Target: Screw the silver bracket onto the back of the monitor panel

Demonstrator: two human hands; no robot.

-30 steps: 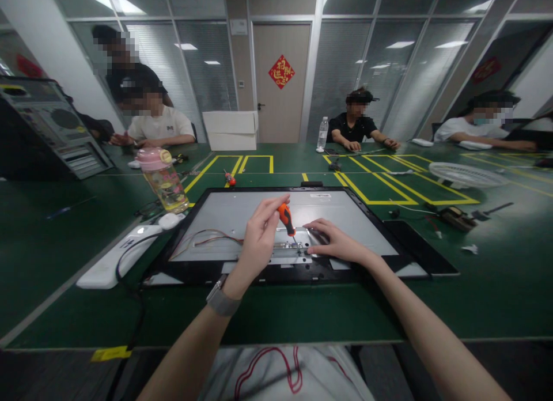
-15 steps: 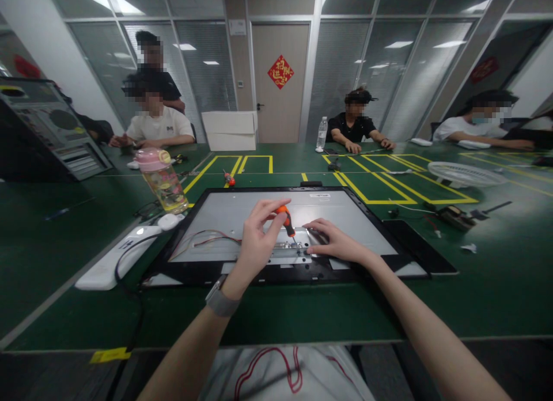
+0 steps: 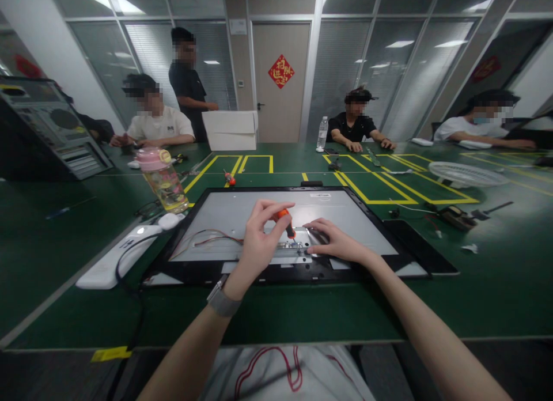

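Observation:
My left hand (image 3: 262,237) is closed round the orange and black handle of a screwdriver (image 3: 287,221). The screwdriver leans, its tip down at a shiny metal bracket (image 3: 311,237) on the back of a flat display panel (image 3: 224,211). My right hand (image 3: 334,239) grips the bracket's right side, thumb near the front edge and fingers at the far edge. The panel lies flat, grey inside a black frame (image 3: 389,234). Thin coloured wires (image 3: 207,237) run from under my left hand across its left part. The tip's exact contact point is too small to make out.
Left of the panel are a white power strip (image 3: 116,257) with a black cable and a pink-lidded bottle (image 3: 159,179). A black flat slab (image 3: 421,248) lies at the right. Beyond sit a red-tipped tool (image 3: 230,179), a white box (image 3: 230,130) and several people.
My left hand has shifted very slightly right with the screwdriver, fingers turned a little. My right hand stays put. Across the table, a standing person has moved right, beside the white box.

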